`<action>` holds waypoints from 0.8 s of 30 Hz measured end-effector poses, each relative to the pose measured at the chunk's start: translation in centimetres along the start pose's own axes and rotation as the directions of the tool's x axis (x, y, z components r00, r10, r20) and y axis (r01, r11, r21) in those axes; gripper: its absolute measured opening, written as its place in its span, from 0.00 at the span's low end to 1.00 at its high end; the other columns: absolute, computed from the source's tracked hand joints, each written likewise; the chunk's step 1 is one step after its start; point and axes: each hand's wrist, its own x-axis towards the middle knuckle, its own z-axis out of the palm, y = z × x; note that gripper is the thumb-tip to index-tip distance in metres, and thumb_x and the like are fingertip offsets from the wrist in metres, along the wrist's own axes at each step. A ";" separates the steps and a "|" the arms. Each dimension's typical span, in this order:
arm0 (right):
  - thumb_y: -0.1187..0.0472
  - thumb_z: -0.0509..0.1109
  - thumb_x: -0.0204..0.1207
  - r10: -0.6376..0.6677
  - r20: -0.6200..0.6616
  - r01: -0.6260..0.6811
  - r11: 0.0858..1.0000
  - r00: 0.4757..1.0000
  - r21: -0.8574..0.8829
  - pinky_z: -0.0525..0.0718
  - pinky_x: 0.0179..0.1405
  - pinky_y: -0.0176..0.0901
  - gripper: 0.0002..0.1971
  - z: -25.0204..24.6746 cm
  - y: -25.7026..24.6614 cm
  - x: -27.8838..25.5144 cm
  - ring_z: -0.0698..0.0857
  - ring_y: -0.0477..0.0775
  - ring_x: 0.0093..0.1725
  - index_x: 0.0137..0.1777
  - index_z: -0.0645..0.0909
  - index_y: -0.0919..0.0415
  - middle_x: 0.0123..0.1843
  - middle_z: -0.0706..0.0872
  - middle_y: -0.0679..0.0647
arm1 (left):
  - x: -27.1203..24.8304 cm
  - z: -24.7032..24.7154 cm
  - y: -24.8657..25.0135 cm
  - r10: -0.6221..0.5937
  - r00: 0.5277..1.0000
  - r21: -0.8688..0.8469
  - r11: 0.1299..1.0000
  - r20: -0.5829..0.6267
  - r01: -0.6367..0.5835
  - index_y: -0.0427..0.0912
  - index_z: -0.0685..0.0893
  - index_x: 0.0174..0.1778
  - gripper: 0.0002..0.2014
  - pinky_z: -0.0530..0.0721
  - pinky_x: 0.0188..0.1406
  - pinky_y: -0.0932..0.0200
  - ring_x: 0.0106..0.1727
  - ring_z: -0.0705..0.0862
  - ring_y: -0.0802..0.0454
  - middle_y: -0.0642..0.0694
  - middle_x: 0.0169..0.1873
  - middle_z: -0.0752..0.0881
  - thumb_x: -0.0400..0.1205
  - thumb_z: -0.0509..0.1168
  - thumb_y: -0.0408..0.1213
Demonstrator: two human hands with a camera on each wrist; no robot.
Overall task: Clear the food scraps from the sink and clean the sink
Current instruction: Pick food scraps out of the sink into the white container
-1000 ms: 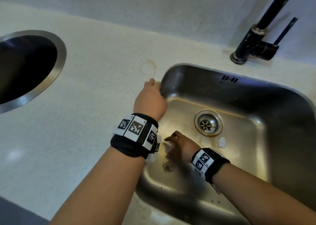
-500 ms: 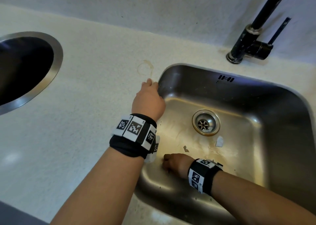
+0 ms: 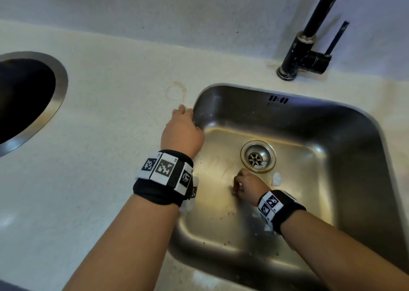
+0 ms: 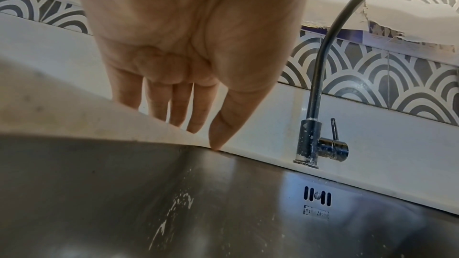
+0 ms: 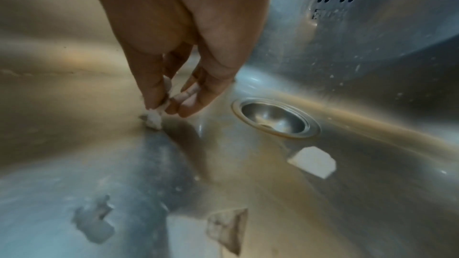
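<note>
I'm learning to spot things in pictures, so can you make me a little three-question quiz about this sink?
1. True or false: the left hand rests on the edge of the shiny steel sink.
2. What are the right hand's fingers pinching? A) a sponge B) a small white food scrap C) the plug
3. Fill in: a bigger white angular scrap lies on the sink floor close to the round metal ____.

Key: 1 true; 2 B; 3 drain.
</note>
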 end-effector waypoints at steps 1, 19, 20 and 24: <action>0.62 0.69 0.76 -0.003 0.010 0.003 1.000 1.000 -0.025 0.74 0.52 0.36 0.09 0.1 0.3 0.3 0.81 0.56 0.56 0.54 0.84 0.64 0.60 0.76 0.55 | 0.0 0.0 0.0 0.003 1.000 0.003 1.000 -0.001 -0.003 0.39 0.71 0.75 0.23 0.71 0.70 0.52 0.73 0.73 0.41 0.43 0.79 0.64 0.81 0.59 0.33; 0.63 0.62 0.79 0.236 -0.192 -0.222 0.971 0.953 0.090 0.79 0.55 0.42 0.11 -1.5 3.4 -1.4 0.84 0.56 0.56 0.58 0.82 0.57 0.56 0.85 0.54 | 0.6 0.4 -0.1 0.049 0.998 0.032 0.998 -0.041 -0.048 0.39 0.79 0.59 0.13 0.74 0.52 0.55 0.59 0.80 0.42 0.42 0.65 0.76 0.79 0.59 0.34; 0.64 0.62 0.79 0.278 -0.228 -0.264 0.960 0.933 0.093 0.77 0.55 0.41 0.14 -2.0 4.5 -1.5 0.83 0.57 0.58 0.61 0.83 0.58 0.58 0.85 0.55 | 0.5 0.4 0.1 0.029 0.999 0.033 0.999 -0.043 -0.027 0.39 0.79 0.61 0.14 0.75 0.54 0.53 0.61 0.80 0.40 0.41 0.67 0.75 0.80 0.59 0.34; 0.66 0.64 0.77 0.420 -0.210 -0.412 0.908 0.883 0.081 0.78 0.54 0.41 0.13 -2.9 7.6 -1.3 0.83 0.61 0.58 0.59 0.86 0.61 0.59 0.83 0.61 | 0.0 0.4 0.8 -0.032 0.998 0.032 0.999 -0.044 0.034 0.36 0.75 0.71 0.20 0.72 0.66 0.49 0.69 0.75 0.38 0.40 0.74 0.70 0.81 0.60 0.35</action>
